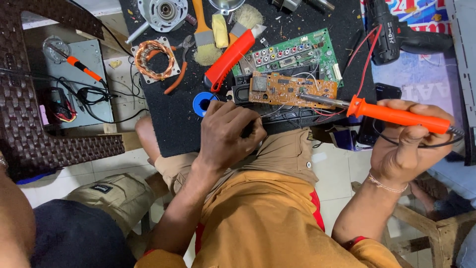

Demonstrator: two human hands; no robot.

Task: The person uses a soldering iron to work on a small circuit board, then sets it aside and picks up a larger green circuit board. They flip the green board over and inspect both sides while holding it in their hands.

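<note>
Right hand [409, 144] clamped on orange-handled soldering iron [396, 115], metal tip touching small brown circuit board [292, 90] on black mat [168, 119]. Left hand [228, 134] curled at mat's near edge, just below board; contents hidden.

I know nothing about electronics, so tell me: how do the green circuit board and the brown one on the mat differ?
The green circuit board is larger and carries a row of coloured round sockets; the brown circuit board is smaller, with no such sockets in view. The green one lies farther from the person, untouched; the brown one is nearer, with the metal tip of the orange soldering iron, held in the right hand, over it. Both are flat rectangular boards studded with small parts.
</note>
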